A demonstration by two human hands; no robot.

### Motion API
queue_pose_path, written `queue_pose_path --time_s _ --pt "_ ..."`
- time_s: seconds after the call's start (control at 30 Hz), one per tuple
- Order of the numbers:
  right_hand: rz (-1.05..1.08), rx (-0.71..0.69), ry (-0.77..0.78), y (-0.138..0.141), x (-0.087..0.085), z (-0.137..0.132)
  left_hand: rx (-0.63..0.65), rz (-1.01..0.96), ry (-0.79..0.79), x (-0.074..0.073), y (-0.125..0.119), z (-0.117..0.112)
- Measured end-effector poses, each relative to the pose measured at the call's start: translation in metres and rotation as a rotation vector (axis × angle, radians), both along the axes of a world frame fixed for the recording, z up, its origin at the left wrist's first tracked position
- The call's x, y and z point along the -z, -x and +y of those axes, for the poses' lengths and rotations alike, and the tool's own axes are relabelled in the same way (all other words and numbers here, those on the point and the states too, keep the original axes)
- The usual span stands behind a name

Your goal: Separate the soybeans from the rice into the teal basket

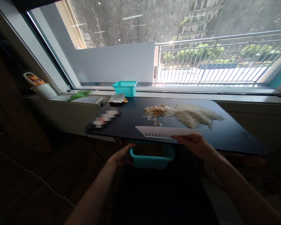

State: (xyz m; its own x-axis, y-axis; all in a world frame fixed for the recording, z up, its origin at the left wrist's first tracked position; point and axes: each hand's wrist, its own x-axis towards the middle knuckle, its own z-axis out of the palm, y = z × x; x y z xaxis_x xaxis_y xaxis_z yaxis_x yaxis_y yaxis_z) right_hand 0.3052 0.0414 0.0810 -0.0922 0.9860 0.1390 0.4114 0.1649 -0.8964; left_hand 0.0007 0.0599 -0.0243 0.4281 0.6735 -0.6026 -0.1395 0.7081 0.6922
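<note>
Below the front edge of the table, my left hand (123, 155) grips the left end of a teal plastic container (152, 162). Small brownish grains (150, 150) lie inside it, in shadow. My right hand (198, 143) holds a thin white plastic board with a row of slots (162, 131) by its right end, at the table's near edge and above the container. Behind the board, a spread heap of white rice (194, 114) lies on the dark tabletop. Yellow kernels (155, 110), which look like corn, are mixed in at its left end.
A second teal container (125, 89) stands at the back by the window. Near it lies a silvery packet (117, 98). A blurred-out object (106, 118) is on the table's left side. A radiator (84, 109) with a green cloth (79, 95) and a white pot (43, 90) are farther left.
</note>
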Motion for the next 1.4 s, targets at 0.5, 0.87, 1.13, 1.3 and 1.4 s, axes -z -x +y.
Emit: queue_pose_path --time_s 0.5,0.87,1.13,1.3,1.4 --pt "-0.002 0.315 -0.045 -0.024 0.003 0.036 -0.017 0.055 -0.025 0.001 -0.007 -0.001" --pt "0.067 0.242 -0.052 -0.023 0.01 0.047 -0.017 0.064 -0.033 -0.001 -0.008 -0.002" --pt "0.073 0.222 -0.059 -0.028 0.013 0.039 -0.002 0.038 -0.028 -0.001 -0.008 -0.001" --pt "0.064 0.235 -0.053 -0.022 0.008 0.041 -0.008 0.052 -0.028 -0.002 -0.009 -0.002" --pt "0.035 0.213 -0.034 -0.016 0.006 0.04 -0.019 0.055 -0.029 -0.002 -0.008 -0.002"
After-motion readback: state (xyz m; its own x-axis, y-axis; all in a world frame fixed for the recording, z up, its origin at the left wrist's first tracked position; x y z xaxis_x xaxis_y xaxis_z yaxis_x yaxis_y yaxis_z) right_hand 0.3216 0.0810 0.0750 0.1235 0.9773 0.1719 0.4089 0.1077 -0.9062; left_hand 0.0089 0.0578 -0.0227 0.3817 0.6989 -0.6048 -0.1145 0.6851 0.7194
